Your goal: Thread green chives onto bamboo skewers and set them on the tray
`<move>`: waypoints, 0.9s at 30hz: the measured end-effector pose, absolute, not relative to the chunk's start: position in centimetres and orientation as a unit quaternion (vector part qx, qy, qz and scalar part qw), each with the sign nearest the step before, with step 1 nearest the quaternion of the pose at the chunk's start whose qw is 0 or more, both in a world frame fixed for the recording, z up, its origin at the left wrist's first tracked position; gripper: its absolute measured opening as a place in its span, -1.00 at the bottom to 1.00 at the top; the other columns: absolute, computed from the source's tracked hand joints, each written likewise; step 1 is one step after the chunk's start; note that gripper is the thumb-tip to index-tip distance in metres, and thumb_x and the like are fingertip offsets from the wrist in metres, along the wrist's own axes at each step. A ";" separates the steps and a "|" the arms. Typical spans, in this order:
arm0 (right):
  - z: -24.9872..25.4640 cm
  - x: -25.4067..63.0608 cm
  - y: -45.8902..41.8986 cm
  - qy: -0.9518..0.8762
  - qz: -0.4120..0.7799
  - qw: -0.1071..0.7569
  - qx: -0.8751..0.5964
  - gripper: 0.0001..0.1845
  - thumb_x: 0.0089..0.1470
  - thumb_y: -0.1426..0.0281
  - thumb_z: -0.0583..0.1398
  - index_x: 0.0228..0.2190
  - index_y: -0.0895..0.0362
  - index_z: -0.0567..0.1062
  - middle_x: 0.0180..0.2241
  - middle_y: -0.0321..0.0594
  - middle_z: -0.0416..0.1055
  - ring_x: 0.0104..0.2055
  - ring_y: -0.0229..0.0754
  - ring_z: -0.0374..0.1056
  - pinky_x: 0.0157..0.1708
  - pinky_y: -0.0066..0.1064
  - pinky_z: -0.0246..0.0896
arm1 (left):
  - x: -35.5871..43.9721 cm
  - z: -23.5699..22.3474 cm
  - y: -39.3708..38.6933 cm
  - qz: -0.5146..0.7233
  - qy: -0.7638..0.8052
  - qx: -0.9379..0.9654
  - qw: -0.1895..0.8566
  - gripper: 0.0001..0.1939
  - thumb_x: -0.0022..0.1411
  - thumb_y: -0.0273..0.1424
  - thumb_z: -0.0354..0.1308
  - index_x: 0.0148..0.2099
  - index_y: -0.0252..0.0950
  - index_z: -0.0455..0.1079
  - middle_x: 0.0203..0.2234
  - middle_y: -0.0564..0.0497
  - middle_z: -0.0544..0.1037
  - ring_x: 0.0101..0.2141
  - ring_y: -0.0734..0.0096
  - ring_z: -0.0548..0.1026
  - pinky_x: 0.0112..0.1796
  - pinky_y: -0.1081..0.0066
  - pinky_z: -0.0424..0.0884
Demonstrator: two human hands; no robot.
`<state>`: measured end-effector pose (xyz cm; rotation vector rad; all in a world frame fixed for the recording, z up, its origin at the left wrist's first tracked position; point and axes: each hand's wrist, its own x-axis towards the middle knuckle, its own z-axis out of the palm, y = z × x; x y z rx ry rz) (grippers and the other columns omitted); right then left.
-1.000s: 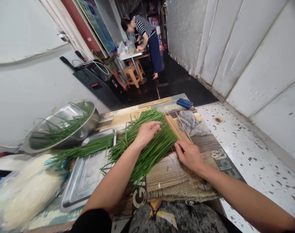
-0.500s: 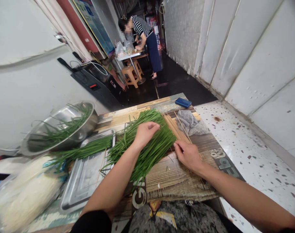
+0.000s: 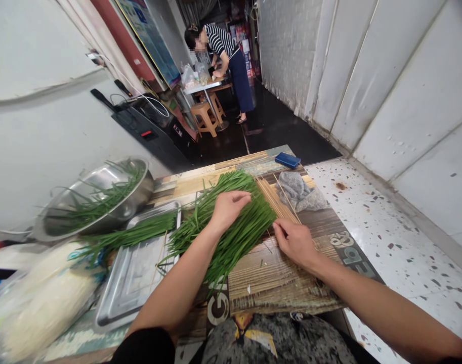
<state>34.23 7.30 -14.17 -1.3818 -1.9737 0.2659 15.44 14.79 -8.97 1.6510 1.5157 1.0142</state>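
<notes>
A thick pile of green garlic chives (image 3: pixel 238 227) lies across the wooden-patterned table. My left hand (image 3: pixel 231 208) rests above the pile, its thumb and fingertips pinched at the upper right of the leaves. At the cut ends on the right, my right hand (image 3: pixel 294 241) is closed, with thumb and index finger together touching the edge of the chives. What either pinch holds is too small to make out. A bundle of thin bamboo skewers (image 3: pixel 273 198) lies beside the pile, just beyond my right hand.
A grey cloth (image 3: pixel 301 192) and a blue box (image 3: pixel 287 161) sit at the far right. On the left are a metal tray (image 3: pixel 120 293) with chives, a steel bowl (image 3: pixel 139 194) of chives and a bulging plastic bag (image 3: pixel 48 308). Another person (image 3: pixel 231 65) bends over a distant table.
</notes>
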 end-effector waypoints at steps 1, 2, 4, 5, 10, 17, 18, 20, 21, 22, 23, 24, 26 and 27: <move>-14.1 34.2 7.3 -0.763 0.104 0.351 -0.533 -0.70 0.15 0.36 -0.02 -0.45 0.15 0.46 -0.58 -0.24 0.45 -0.58 -0.29 0.30 -0.53 -0.49 -0.03 | 15.4 -8.9 14.8 0.389 0.580 0.633 0.333 -0.77 0.00 -0.31 0.21 -0.28 -0.33 0.53 -0.36 -0.05 0.60 -0.32 0.32 0.54 -0.18 0.34 0.40; -14.1 34.2 7.3 -0.763 0.105 0.352 -0.532 -0.70 0.15 0.36 -0.02 -0.45 0.15 0.46 -0.57 -0.24 0.45 -0.57 -0.29 0.31 -0.53 -0.49 -0.02 | 15.5 -8.9 14.7 0.390 0.580 0.634 0.332 -0.77 0.00 -0.31 0.21 -0.28 -0.33 0.53 -0.35 -0.05 0.60 -0.32 0.32 0.54 -0.18 0.34 0.41; -14.1 34.2 7.3 -0.764 0.108 0.353 -0.530 -0.70 0.15 0.36 -0.02 -0.44 0.15 0.46 -0.57 -0.24 0.44 -0.57 -0.29 0.30 -0.52 -0.49 -0.01 | 15.5 -8.8 14.7 0.391 0.578 0.634 0.332 -0.77 0.00 -0.31 0.22 -0.28 -0.32 0.53 -0.34 -0.05 0.60 -0.31 0.31 0.54 -0.18 0.34 0.41; -14.1 34.2 7.3 -0.763 0.109 0.353 -0.530 -0.70 0.15 0.36 -0.02 -0.45 0.15 0.46 -0.58 -0.25 0.43 -0.58 -0.29 0.29 -0.52 -0.49 -0.01 | 15.5 -8.8 14.7 0.391 0.577 0.634 0.333 -0.77 0.00 -0.32 0.22 -0.28 -0.32 0.53 -0.34 -0.05 0.60 -0.31 0.31 0.54 -0.17 0.34 0.41; -14.1 34.2 7.2 -0.761 0.115 0.360 -0.527 -0.70 0.15 0.37 -0.02 -0.47 0.15 0.45 -0.61 -0.27 0.40 -0.61 -0.30 0.26 -0.54 -0.50 -0.02 | 15.5 -8.7 14.5 0.394 0.574 0.639 0.326 -0.77 0.01 -0.33 0.21 -0.27 -0.33 0.53 -0.33 -0.06 0.60 -0.30 0.32 0.54 -0.16 0.34 0.41; -14.2 34.2 7.3 -0.761 0.114 0.363 -0.526 -0.69 0.15 0.36 -0.02 -0.48 0.15 0.45 -0.60 -0.26 0.40 -0.60 -0.30 0.26 -0.54 -0.49 -0.02 | 15.6 -8.9 14.6 0.401 0.575 0.634 0.327 -0.78 0.01 -0.33 0.21 -0.28 -0.32 0.53 -0.35 -0.05 0.60 -0.31 0.33 0.54 -0.17 0.36 0.41; -14.2 34.2 7.3 -0.760 0.113 0.364 -0.525 -0.70 0.15 0.36 -0.02 -0.48 0.15 0.45 -0.61 -0.26 0.40 -0.60 -0.30 0.26 -0.54 -0.49 -0.02 | 15.6 -9.0 14.7 0.402 0.576 0.632 0.327 -0.78 0.00 -0.33 0.21 -0.28 -0.32 0.53 -0.36 -0.05 0.60 -0.32 0.33 0.54 -0.17 0.36 0.41; -14.2 34.2 7.3 -0.762 0.114 0.364 -0.524 -0.70 0.15 0.37 -0.02 -0.48 0.16 0.45 -0.61 -0.26 0.40 -0.60 -0.30 0.26 -0.54 -0.49 -0.02 | 15.6 -9.0 14.7 0.403 0.577 0.629 0.329 -0.77 0.00 -0.32 0.21 -0.28 -0.33 0.53 -0.37 -0.05 0.60 -0.32 0.33 0.54 -0.18 0.36 0.42; -14.2 34.2 7.3 -0.763 0.114 0.364 -0.522 -0.70 0.15 0.37 -0.02 -0.48 0.16 0.45 -0.60 -0.26 0.40 -0.59 -0.30 0.26 -0.53 -0.49 -0.02 | 15.6 -9.1 14.7 0.403 0.577 0.629 0.329 -0.77 0.00 -0.32 0.21 -0.28 -0.33 0.53 -0.37 -0.05 0.60 -0.33 0.33 0.54 -0.18 0.35 0.42; -14.2 34.2 7.3 -0.763 0.114 0.363 -0.522 -0.70 0.15 0.37 -0.02 -0.48 0.16 0.45 -0.60 -0.25 0.40 -0.59 -0.29 0.27 -0.53 -0.49 -0.01 | 15.6 -9.1 14.7 0.403 0.576 0.630 0.329 -0.76 0.01 -0.32 0.21 -0.28 -0.33 0.53 -0.36 -0.06 0.60 -0.32 0.33 0.54 -0.18 0.35 0.42; -14.2 34.3 7.3 -0.764 0.114 0.363 -0.521 -0.70 0.15 0.37 -0.02 -0.47 0.16 0.45 -0.59 -0.25 0.41 -0.58 -0.29 0.27 -0.52 -0.49 -0.01 | 15.6 -9.1 14.7 0.403 0.575 0.631 0.330 -0.76 0.01 -0.32 0.21 -0.27 -0.33 0.53 -0.36 -0.06 0.60 -0.32 0.33 0.54 -0.18 0.35 0.42; -14.2 34.3 7.3 -0.764 0.113 0.363 -0.522 -0.70 0.15 0.37 -0.02 -0.47 0.16 0.45 -0.58 -0.25 0.42 -0.58 -0.29 0.28 -0.52 -0.49 0.00 | 15.6 -9.1 14.7 0.403 0.574 0.632 0.331 -0.76 0.01 -0.32 0.20 -0.27 -0.33 0.53 -0.36 -0.06 0.60 -0.32 0.33 0.54 -0.19 0.35 0.42; -14.2 34.3 7.3 -0.764 0.112 0.363 -0.522 -0.71 0.15 0.37 -0.02 -0.47 0.15 0.45 -0.58 -0.26 0.41 -0.58 -0.29 0.28 -0.52 -0.49 0.00 | 15.6 -9.1 14.7 0.404 0.571 0.632 0.333 -0.76 0.01 -0.32 0.20 -0.27 -0.33 0.53 -0.36 -0.06 0.60 -0.32 0.33 0.54 -0.19 0.35 0.42; -14.2 34.3 7.2 -0.764 0.112 0.363 -0.521 -0.71 0.15 0.37 -0.02 -0.47 0.15 0.45 -0.59 -0.26 0.41 -0.58 -0.29 0.27 -0.52 -0.49 0.01 | 15.6 -9.1 14.7 0.405 0.571 0.631 0.334 -0.76 0.01 -0.32 0.20 -0.27 -0.33 0.53 -0.36 -0.06 0.60 -0.32 0.33 0.54 -0.19 0.36 0.42</move>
